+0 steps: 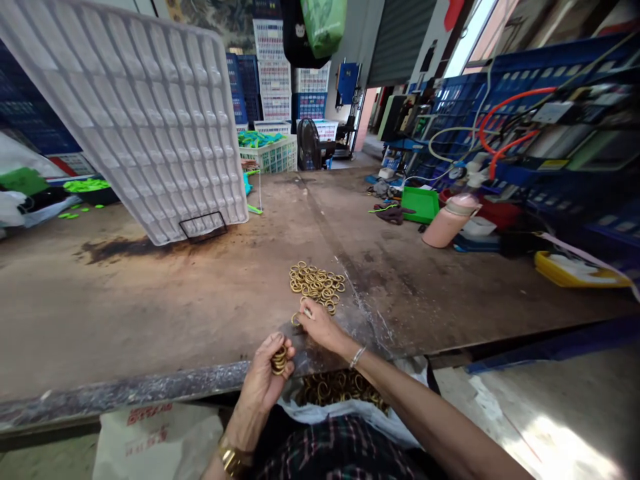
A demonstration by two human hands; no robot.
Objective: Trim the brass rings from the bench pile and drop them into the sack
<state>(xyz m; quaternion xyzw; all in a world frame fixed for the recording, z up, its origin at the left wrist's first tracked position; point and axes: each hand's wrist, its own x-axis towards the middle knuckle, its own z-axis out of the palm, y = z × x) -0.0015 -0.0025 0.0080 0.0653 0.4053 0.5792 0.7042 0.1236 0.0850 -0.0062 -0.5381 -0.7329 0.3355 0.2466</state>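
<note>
In my left hand (267, 370), fingers curled, is a short stack of brass rings (279, 360), held just past the table's front edge. My right hand (320, 325) reaches over the tabletop with thumb and fingertips pinched at a brass ring (295, 320), at the near side of a loose pile. That pile of brass rings (315, 280) lies spread on the wood, several overlapping. More rings (345, 388) fill a white plastic bag (325, 413) below the table edge, partly hidden by my right forearm.
On the brown wooden table (175, 300) a ribbed plastic tray (150, 120) leans upright at left in a black wire stand (203, 227). Rightward are a pink bottle (449, 221), a green tray (420, 204) and a yellow tray (575, 272). Crates (274, 80) are stacked behind.
</note>
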